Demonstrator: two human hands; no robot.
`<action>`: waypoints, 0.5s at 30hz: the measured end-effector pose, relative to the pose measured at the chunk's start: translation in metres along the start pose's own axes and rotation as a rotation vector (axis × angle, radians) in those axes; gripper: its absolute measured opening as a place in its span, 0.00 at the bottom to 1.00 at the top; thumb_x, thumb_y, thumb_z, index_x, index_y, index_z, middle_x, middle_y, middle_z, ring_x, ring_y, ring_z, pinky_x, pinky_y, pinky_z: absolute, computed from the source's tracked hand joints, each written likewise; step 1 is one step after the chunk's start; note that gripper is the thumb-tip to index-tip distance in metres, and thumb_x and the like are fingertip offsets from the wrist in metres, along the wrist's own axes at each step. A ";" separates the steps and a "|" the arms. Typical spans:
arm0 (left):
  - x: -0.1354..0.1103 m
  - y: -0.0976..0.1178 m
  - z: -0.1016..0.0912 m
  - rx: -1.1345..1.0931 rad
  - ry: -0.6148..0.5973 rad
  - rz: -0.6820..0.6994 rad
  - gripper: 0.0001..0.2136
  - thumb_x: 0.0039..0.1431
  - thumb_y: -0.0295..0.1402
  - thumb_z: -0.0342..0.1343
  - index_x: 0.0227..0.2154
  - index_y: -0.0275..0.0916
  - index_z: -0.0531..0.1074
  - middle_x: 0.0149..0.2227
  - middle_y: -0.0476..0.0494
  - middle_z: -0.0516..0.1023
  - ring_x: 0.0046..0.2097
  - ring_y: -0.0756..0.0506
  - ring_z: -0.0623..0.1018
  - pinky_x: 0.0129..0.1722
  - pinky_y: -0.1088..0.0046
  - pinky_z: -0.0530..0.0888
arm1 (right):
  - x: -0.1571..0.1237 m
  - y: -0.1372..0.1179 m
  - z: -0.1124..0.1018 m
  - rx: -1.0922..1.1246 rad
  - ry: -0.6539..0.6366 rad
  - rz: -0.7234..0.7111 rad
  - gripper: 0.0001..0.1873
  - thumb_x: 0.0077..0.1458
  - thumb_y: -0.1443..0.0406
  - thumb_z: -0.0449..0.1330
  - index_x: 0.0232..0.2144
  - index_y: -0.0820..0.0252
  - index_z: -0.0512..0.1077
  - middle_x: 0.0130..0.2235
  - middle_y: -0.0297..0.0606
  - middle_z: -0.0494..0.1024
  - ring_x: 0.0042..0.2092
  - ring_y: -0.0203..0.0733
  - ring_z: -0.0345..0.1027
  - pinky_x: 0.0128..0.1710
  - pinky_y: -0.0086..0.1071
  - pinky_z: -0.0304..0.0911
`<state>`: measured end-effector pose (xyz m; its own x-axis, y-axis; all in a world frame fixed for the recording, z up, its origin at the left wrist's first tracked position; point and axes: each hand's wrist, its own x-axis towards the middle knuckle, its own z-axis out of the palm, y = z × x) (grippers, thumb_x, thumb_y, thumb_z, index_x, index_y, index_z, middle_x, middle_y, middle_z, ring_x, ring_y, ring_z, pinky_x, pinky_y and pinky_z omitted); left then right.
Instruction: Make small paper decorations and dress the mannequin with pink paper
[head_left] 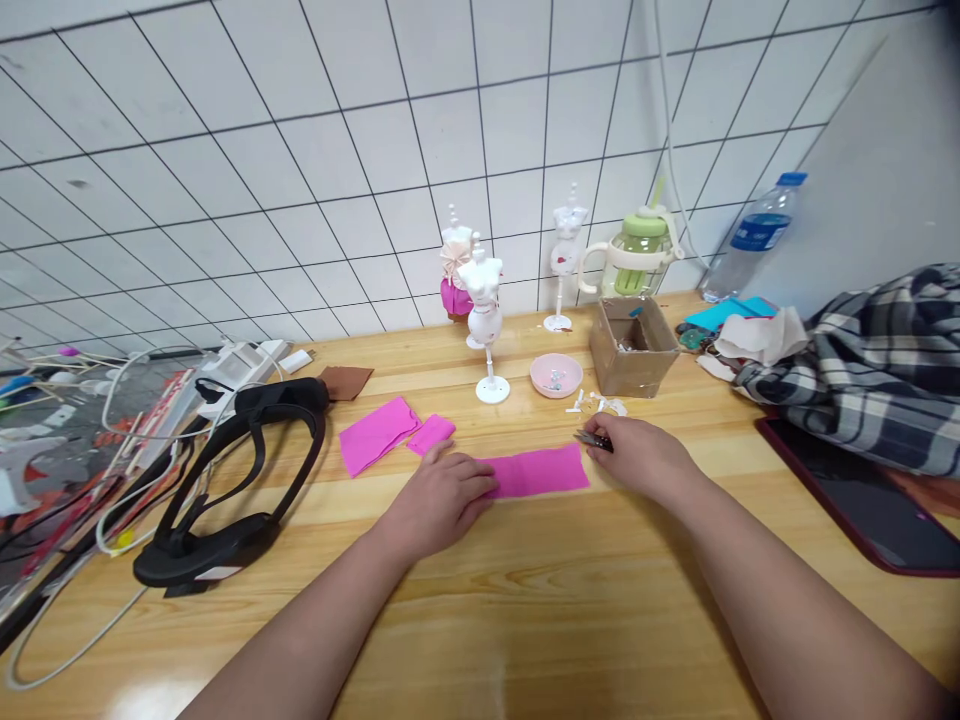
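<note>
DESK WORK: A person's left hand (pixel 446 495) lies on the 9 o'clock end of a pink paper strip (pixel 544 472), fingers released and resting loosely over the sheet, pinning it to the wooden desk (pixel 525 600). The right hand (pixel 637 455) sits at the strip's 3 o'clock end, its fingers grasping a small dark metal tool (pixel 596 440) whose tip points toward 9 o'clock, just beside the strip's far corner. The strip lies flat at the centre of the desk, between the two hands. Two smaller pink pieces (pixel 375 432) rest at 10 o'clock from it. A white mini mannequin (pixel 486 310) and a pink dish (pixel 556 375) stand at 12 o'clock, and a cardboard box (pixel 634 345) at 1 o'clock. A black headset (pixel 232 480) lies at 9 o'clock, a plaid cloth (pixel 870 370) at 3 o'clock.
</note>
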<state>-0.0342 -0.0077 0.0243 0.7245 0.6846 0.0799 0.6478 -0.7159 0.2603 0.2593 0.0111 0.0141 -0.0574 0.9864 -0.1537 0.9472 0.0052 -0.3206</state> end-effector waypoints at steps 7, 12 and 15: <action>0.000 0.001 -0.001 0.029 0.038 0.031 0.12 0.65 0.33 0.47 0.42 0.44 0.76 0.44 0.45 0.80 0.47 0.44 0.75 0.58 0.57 0.56 | -0.004 -0.014 -0.002 -0.040 0.266 -0.195 0.10 0.57 0.63 0.57 0.41 0.57 0.74 0.43 0.44 0.75 0.48 0.50 0.64 0.44 0.39 0.58; 0.001 0.002 -0.002 0.053 0.057 0.010 0.12 0.65 0.32 0.47 0.41 0.43 0.76 0.43 0.45 0.80 0.46 0.45 0.75 0.59 0.55 0.54 | -0.015 -0.041 0.010 0.160 0.014 -0.588 0.11 0.53 0.59 0.63 0.39 0.56 0.73 0.39 0.38 0.75 0.42 0.43 0.66 0.42 0.35 0.59; 0.001 0.000 -0.003 0.075 0.086 -0.002 0.12 0.64 0.30 0.47 0.39 0.43 0.76 0.42 0.46 0.80 0.46 0.45 0.75 0.61 0.54 0.53 | -0.016 -0.046 0.020 0.131 -0.049 -0.562 0.16 0.49 0.59 0.66 0.40 0.57 0.71 0.40 0.38 0.74 0.43 0.44 0.66 0.41 0.35 0.60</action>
<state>-0.0346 -0.0066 0.0271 0.7020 0.6933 0.1629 0.6677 -0.7203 0.1881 0.2107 -0.0084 0.0129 -0.5578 0.8294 0.0315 0.7202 0.5025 -0.4783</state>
